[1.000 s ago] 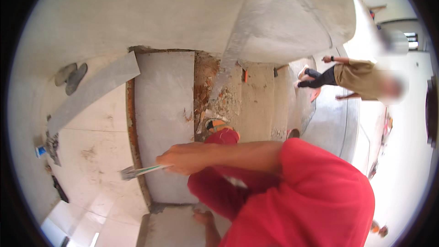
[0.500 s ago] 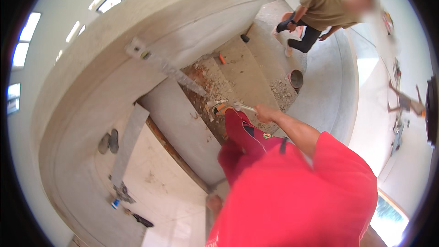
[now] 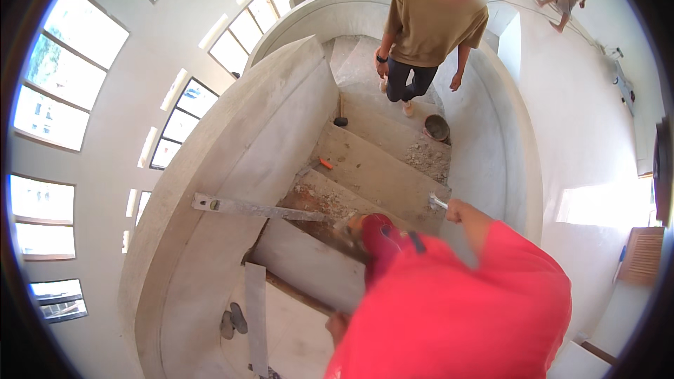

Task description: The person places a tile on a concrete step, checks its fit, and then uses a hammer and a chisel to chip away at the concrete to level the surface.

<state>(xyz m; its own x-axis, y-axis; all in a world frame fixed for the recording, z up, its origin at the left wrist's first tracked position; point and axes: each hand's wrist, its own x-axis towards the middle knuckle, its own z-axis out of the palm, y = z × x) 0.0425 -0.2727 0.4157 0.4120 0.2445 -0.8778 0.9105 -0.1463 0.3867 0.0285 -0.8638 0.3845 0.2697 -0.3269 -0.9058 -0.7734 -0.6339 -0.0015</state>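
My right hand (image 3: 460, 211) is closed round the handle of what looks like a hammer (image 3: 437, 202), its pale metal head pointing left above a step. Low in the picture, my left hand (image 3: 338, 324) shows only partly beside my red shirt, its fingers blurred and hidden. Ahead of me, a long spirit level (image 3: 267, 210) reaches from the curved wall toward the broken step. Dusty rubble (image 3: 319, 200) covers that step near my foot. An orange-handled tool (image 3: 325, 163) lies one step up.
A person in a tan shirt (image 3: 437, 24) stands on the upper stairs. Near them are a dark bucket (image 3: 437, 128), a black-headed mallet (image 3: 340, 121) and more rubble (image 3: 428, 159). Curved walls (image 3: 516, 147) flank the stairs. Below, a long board (image 3: 256, 316) and grey slippers (image 3: 234, 321) lie at left.
My view has turned and lifted, showing more windows and upper stairs. My right hand has swung the hammer away from my foot to the right. The person in tan has stepped and now faces me.
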